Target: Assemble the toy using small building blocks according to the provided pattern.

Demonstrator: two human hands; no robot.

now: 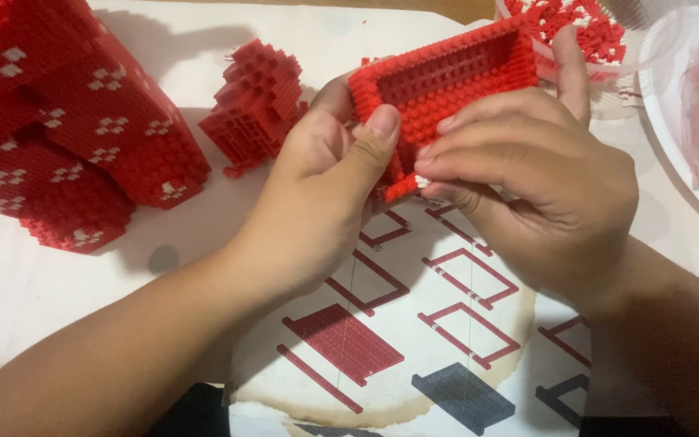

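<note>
Red tray-shaped block piece [446,89]: an open rectangular frame of tiny studded bricks, held above the sheet at scene centre, far side tilted up.
Left hand [325,186]: clenched on the piece's left end, thumb pressed over the near-left corner.
Right hand [544,178]: grasping the piece's right side, fingertips [426,166] pinching a small white brick [422,181] against its near edge.
Instruction sheet [414,340]: lies under both hands, printed with red and dark frame diagrams.
Large red model [58,121]: far left, with white flecks.
Smaller red section [256,105]: just left of the hands.
Clear bowl [649,57]: far right, holding loose red and white bricks.
</note>
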